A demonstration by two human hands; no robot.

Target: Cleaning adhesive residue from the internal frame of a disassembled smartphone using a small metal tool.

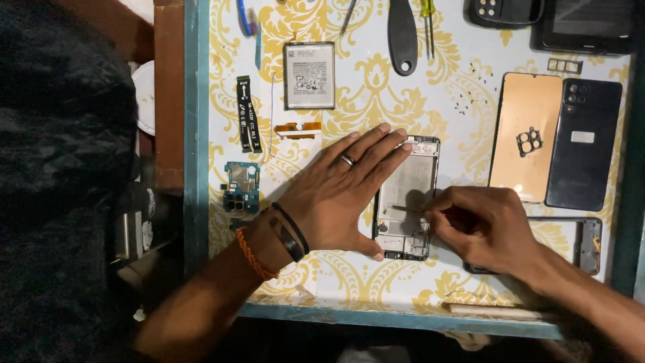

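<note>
- The phone frame [407, 195] is pinned by the flat left hand [342, 195], fingers spread.
- A thin tool [406, 208] is pinched by the right hand [480, 225].
- A battery [309, 75] lies at 11 o'clock.

We're over a phone repair bench, a small workshop: at twelve o'clock a loose phone battery [309, 74] and a black pry tool [402, 37], at nine o'clock flex cables [246, 114] and a circuit board [241, 186], at three o'clock two removed back covers [556, 138], tiny screws [470, 101] scattered on the patterned worktop [376, 282].
</note>
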